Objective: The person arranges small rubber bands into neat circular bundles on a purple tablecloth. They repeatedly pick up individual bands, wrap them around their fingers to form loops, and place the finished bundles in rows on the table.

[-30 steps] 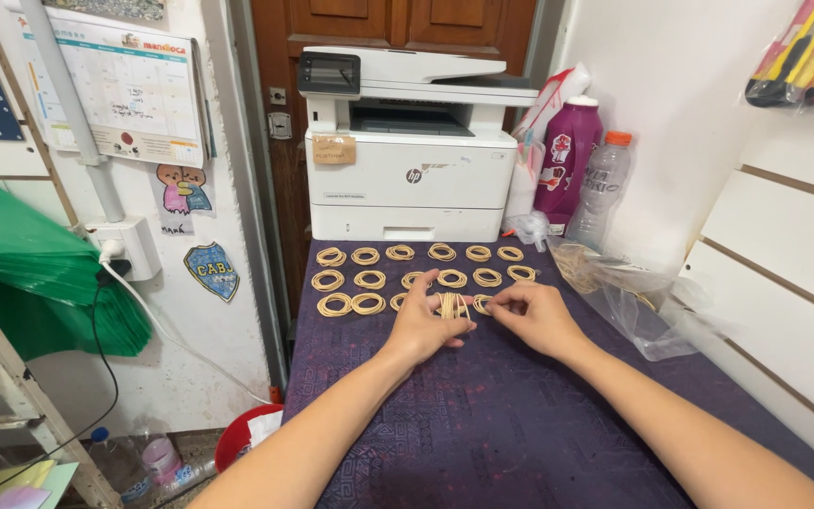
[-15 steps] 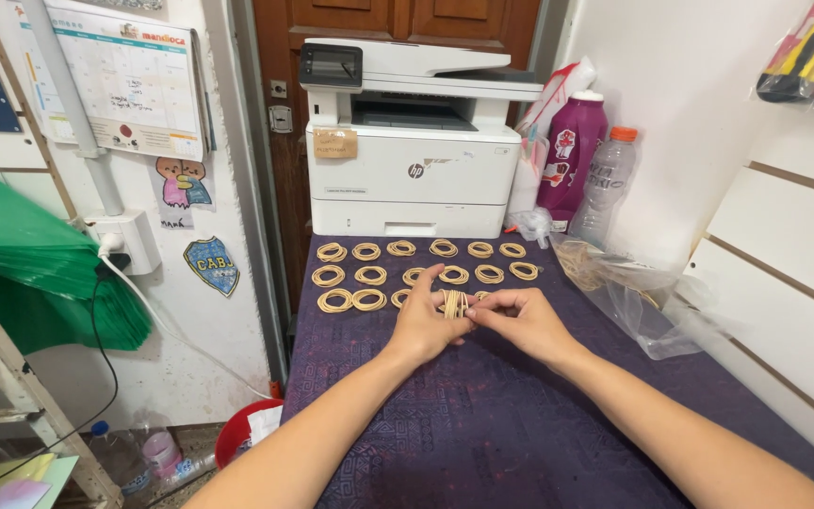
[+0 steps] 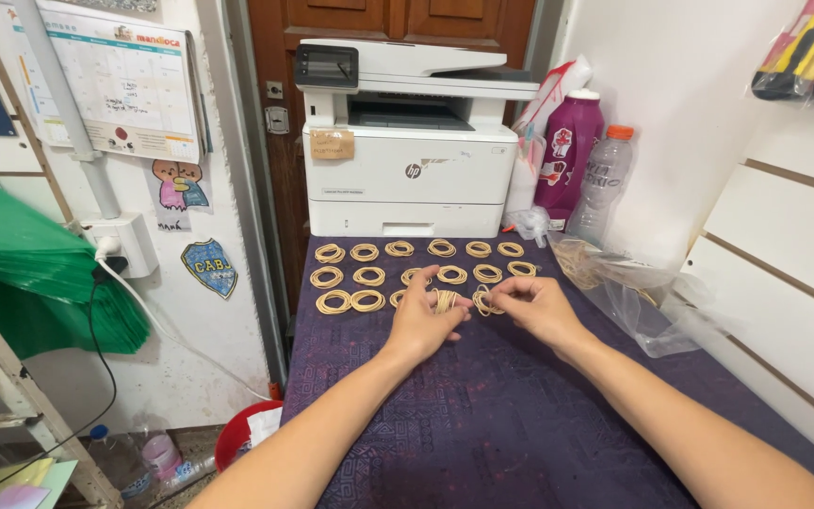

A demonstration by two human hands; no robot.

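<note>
Several small bundles of tan rubber bands lie in rows on a purple patterned tablecloth. My left hand rests at the near row, its fingertips on a bundle of bands. My right hand is just to the right and pinches another loose bundle of bands between thumb and fingers. The two hands almost touch.
A white printer stands at the back of the table. A magenta bottle and a clear plastic bottle stand at its right. A clear plastic bag of rubber bands lies at the right. Green plastic bags hang at the left.
My head has tilted slightly, so the view has shifted. Both hands stay at the near row, working the bands between the fingers with small movements.
</note>
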